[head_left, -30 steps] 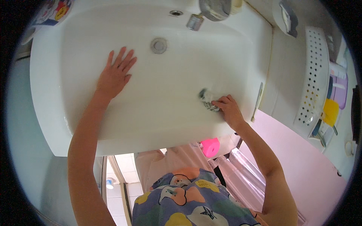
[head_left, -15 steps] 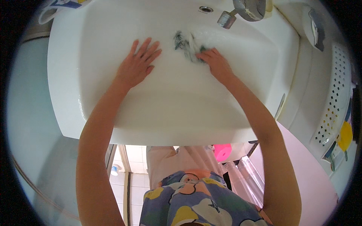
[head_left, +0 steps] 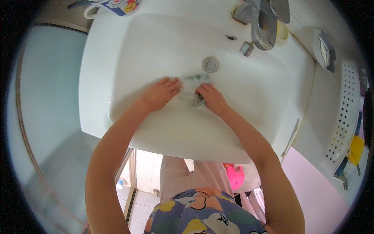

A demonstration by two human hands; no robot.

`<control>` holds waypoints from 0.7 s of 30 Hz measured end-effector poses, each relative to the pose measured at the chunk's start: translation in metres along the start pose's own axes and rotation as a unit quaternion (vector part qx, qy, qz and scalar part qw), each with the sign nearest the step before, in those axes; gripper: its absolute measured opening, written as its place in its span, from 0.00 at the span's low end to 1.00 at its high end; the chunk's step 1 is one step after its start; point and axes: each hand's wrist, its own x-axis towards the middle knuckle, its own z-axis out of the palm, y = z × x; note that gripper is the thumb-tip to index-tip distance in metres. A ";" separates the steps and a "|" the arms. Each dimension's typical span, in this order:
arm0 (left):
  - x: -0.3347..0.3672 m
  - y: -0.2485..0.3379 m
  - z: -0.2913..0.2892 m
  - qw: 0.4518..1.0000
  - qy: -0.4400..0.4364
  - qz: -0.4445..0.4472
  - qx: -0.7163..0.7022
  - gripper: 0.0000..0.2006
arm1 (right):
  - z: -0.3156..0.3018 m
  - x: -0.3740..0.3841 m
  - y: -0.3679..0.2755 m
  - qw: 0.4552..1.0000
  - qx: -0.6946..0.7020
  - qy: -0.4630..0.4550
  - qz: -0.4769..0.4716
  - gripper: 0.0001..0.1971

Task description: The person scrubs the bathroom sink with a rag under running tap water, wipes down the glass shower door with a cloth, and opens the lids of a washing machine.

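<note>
A wet, whitish cloth [head_left: 191, 84] with dark green patches lies on the basin floor, just on the near side of the drain. Its exact kind is hard to make out. My left hand [head_left: 160, 94] rests at the cloth's left edge, fingers stretched out and held near one another. On the cloth's right side, my right hand [head_left: 213, 99] has its fingers curled over a dark bunched part. Both hands are down inside the white washbasin [head_left: 152, 35].
A grey faucet [head_left: 264, 33] stands at the back right, above the drain [head_left: 210, 64]. A printed mug [head_left: 117, 6] sits on the back left rim. Along the right wall runs a white perforated rack [head_left: 344, 105]. Below the basin is a pink plastic container [head_left: 235, 178].
My left hand has moved right to the cloth, and my right hand has come nearer with it. The cloth is spread differently and nearer to me. The view has shifted, showing the drain.
</note>
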 end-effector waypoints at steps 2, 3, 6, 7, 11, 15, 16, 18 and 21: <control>-0.017 0.001 -0.027 0.996 -0.076 -0.002 0.038 0.19 | 0.004 0.021 0.014 0.993 0.017 0.117 0.023 0.21; -0.022 0.002 -0.040 0.996 -0.078 -0.004 0.048 0.19 | 0.002 0.020 0.034 0.984 0.020 0.166 0.054 0.22; -0.061 -0.005 -0.069 0.969 -0.119 -0.131 0.174 0.23 | -0.010 -0.001 0.050 0.930 -0.029 0.318 0.180 0.21; -0.069 -0.008 -0.075 0.963 -0.082 -0.161 0.198 0.23 | -0.009 -0.002 0.055 0.891 -0.024 0.387 0.237 0.20; -0.071 -0.008 -0.084 0.964 -0.041 -0.157 0.211 0.23 | 0.015 0.047 0.060 0.862 -0.001 0.451 0.232 0.20; -0.067 -0.007 -0.085 0.983 0.019 -0.153 0.098 0.23 | 0.023 0.117 0.043 0.877 0.070 0.430 0.205 0.17; -0.071 -0.007 -0.087 0.983 0.014 -0.155 0.099 0.23 | 0.024 0.130 0.035 0.890 0.155 0.387 0.187 0.16; -0.073 -0.008 -0.089 0.977 0.106 -0.172 -0.069 0.23 | 0.023 0.154 0.016 0.842 0.261 0.410 0.234 0.14; -0.075 -0.010 -0.094 0.963 0.156 -0.178 -0.131 0.24 | 0.025 0.185 -0.043 0.769 0.405 0.442 0.221 0.14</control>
